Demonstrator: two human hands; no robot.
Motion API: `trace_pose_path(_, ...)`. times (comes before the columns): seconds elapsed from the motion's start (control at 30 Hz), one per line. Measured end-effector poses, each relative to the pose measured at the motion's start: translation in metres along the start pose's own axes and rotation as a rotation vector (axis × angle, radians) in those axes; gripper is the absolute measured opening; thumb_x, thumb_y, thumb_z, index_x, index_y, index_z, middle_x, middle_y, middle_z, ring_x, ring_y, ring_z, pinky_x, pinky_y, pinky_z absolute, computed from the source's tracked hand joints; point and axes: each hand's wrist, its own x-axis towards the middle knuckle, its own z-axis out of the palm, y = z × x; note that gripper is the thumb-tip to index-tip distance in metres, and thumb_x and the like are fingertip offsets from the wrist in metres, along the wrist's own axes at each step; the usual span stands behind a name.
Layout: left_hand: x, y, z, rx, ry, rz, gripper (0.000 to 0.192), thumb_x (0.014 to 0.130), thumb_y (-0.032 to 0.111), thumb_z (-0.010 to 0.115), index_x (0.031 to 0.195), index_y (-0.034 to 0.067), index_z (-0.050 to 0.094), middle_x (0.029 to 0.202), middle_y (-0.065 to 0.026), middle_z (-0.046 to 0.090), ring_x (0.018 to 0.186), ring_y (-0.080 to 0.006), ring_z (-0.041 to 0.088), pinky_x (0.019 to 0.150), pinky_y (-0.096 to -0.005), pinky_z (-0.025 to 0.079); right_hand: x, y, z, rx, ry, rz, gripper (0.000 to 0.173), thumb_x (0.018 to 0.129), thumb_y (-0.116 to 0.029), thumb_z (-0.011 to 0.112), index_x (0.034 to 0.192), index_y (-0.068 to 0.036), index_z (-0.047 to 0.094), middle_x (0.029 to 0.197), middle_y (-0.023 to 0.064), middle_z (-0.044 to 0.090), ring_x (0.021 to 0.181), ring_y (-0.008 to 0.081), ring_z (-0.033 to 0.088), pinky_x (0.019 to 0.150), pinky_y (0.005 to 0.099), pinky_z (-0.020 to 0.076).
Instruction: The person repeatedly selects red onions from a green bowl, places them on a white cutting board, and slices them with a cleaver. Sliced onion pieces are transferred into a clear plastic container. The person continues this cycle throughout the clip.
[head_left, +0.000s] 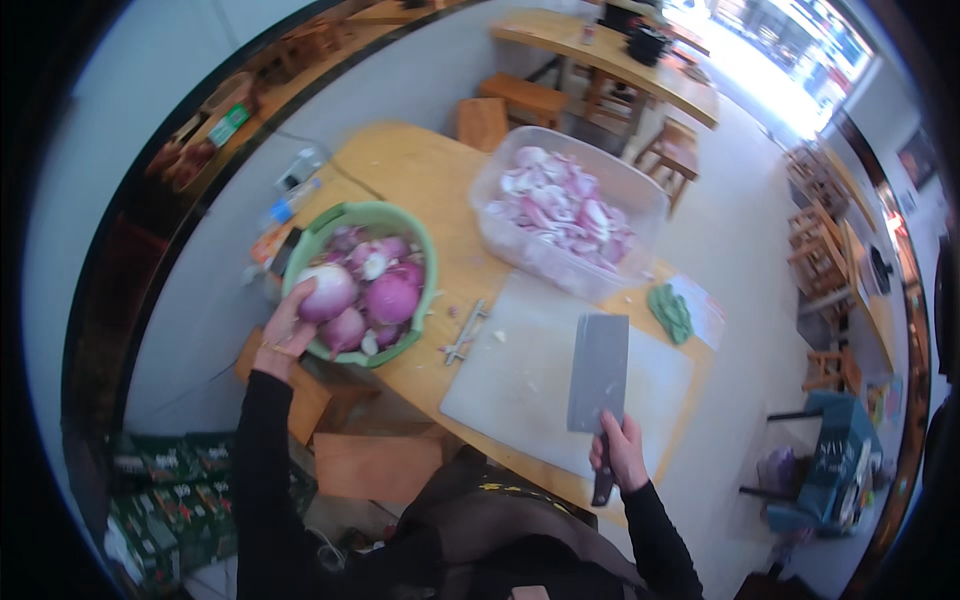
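My left hand (289, 326) grips a large peeled red onion (328, 292) at the near left rim of a green plastic basin (429, 277). Inside the basin lie several more purple onions (393, 298). My right hand (624, 452) is closed around the dark handle of a cleaver (600, 367), whose broad blade points away from me above a white cutting board (517, 382). A few small onion scraps (499, 337) lie on the board. Behind it stands a translucent plastic tub (540, 268) heaped with cut onion pieces (559, 199).
On the wooden table (412, 161), a metal peeler-like tool (466, 332) lies between basin and board. A green cloth (670, 313) sits at the right edge, and a plastic bottle (295, 201) at the left. Wooden stools (379, 465) stand close below, beside green cartons (176, 517).
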Motion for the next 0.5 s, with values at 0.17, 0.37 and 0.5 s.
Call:
trace_pose_path(0.17, 0.0, -0.006, 0.023, 0.107, -0.023, -0.021, 0.053, 0.086, 0.017, 0.075, 0.132, 0.001, 0.053, 0.122, -0.0138, 0.064, 0.111, -0.0247, 0.064, 0.097, -0.0401, 0.052, 0.016, -0.031, 0.062, -0.664, -0.099, -0.645, 0.014, 0.096, -0.009, 0.057, 0.109, -0.005, 0.058, 0.06, 0.0107, 0.057, 0.048, 0.0272, 0.058, 0.047, 0.0356, 0.0474)
trace_pose_path(0.37, 0.001, -0.011, 0.028, 0.472, 0.051, 0.077, 0.049, 0.081, 0.01, 0.078, 0.126, 0.002, 0.059, 0.117, -0.008, 0.066, 0.108, -0.0172, 0.063, 0.096, -0.0325, 0.051, 0.028, -0.089, 0.185, -1.337, -0.275, -1.266, 0.033, 0.085, -0.006, 0.058, 0.117, -0.004, 0.053, 0.074, 0.0135, 0.061, 0.06, 0.0303, 0.064, 0.053, 0.0413, 0.0507)
trace_pose_path(0.5, -0.002, -0.012, 0.037, 0.569, 0.09, 0.203, 0.035, 0.091, 0.009, 0.069, 0.125, 0.004, 0.06, 0.111, -0.0039, 0.067, 0.098, -0.0115, 0.064, 0.087, -0.0277, 0.053, 0.044, -0.083, 0.213, -1.418, -0.324, -1.343, 0.034, 0.084, -0.007, 0.058, 0.117, 0.0, 0.052, 0.073, 0.0124, 0.061, 0.059, 0.0273, 0.065, 0.051, 0.0384, 0.0503)
